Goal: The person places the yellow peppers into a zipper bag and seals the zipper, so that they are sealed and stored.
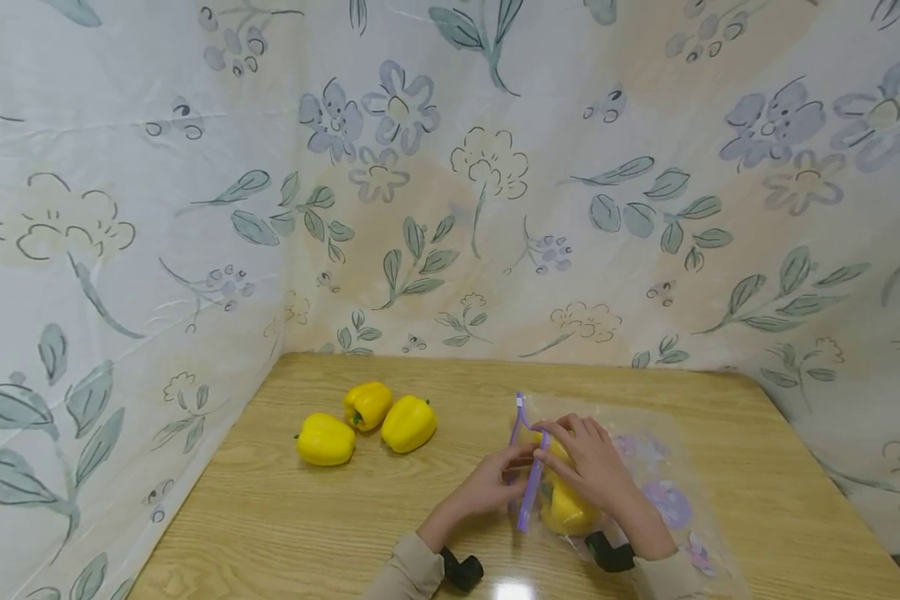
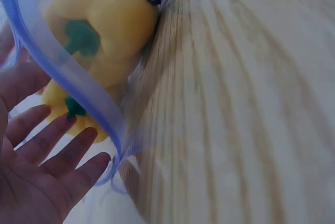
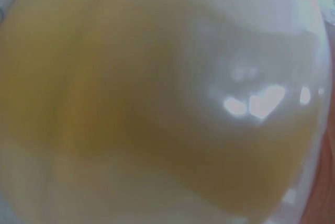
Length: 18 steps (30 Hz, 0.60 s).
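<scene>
A clear zip bag (image 1: 656, 433) with a purple zip edge (image 1: 531, 492) and printed pictures lies on the table. Inside it are at least two yellow bell peppers (image 1: 570, 507); the left wrist view shows two green stems. My left hand (image 1: 491, 482) is at the bag's mouth, its fingers (image 2: 63, 156) extended toward the lower pepper (image 2: 52, 96). With thumb and fingers, my right hand (image 1: 588, 458) holds the bag near its zip edge, above the peppers. Shiny plastic and blurred yellow fill the right wrist view, hiding that hand's fingertips.
To the left on the wooden table (image 1: 270, 533) sit three loose yellow bell peppers (image 1: 326, 439), close together. Floral cloth (image 1: 480, 208) walls in the back and both sides. Black wrist devices (image 1: 461, 572) are on both forearms.
</scene>
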Available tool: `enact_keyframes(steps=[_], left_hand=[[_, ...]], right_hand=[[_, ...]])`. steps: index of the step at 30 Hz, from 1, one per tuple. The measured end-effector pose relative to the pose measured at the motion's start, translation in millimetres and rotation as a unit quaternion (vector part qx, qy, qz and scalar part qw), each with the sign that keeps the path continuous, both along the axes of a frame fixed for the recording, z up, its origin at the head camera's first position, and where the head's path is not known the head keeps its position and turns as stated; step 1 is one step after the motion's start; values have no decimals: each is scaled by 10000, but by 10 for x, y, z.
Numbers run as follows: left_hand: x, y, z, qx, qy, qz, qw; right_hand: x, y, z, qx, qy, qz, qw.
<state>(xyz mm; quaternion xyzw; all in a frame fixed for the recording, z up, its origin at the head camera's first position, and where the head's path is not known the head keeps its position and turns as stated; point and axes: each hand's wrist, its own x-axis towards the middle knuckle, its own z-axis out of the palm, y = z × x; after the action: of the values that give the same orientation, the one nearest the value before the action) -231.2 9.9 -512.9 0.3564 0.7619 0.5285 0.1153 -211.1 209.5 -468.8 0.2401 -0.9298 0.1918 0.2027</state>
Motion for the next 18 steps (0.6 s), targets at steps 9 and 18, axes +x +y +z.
enact_keyframes(steps=[9, 18], left_hand=[[10, -102, 22, -56, 99, 39, 9999], [5, -218, 75, -338, 288, 351, 9984]], right_hand=[[2, -3, -14, 1, -83, -12, 10000], [-5, 13, -26, 25, -85, -119, 9999]])
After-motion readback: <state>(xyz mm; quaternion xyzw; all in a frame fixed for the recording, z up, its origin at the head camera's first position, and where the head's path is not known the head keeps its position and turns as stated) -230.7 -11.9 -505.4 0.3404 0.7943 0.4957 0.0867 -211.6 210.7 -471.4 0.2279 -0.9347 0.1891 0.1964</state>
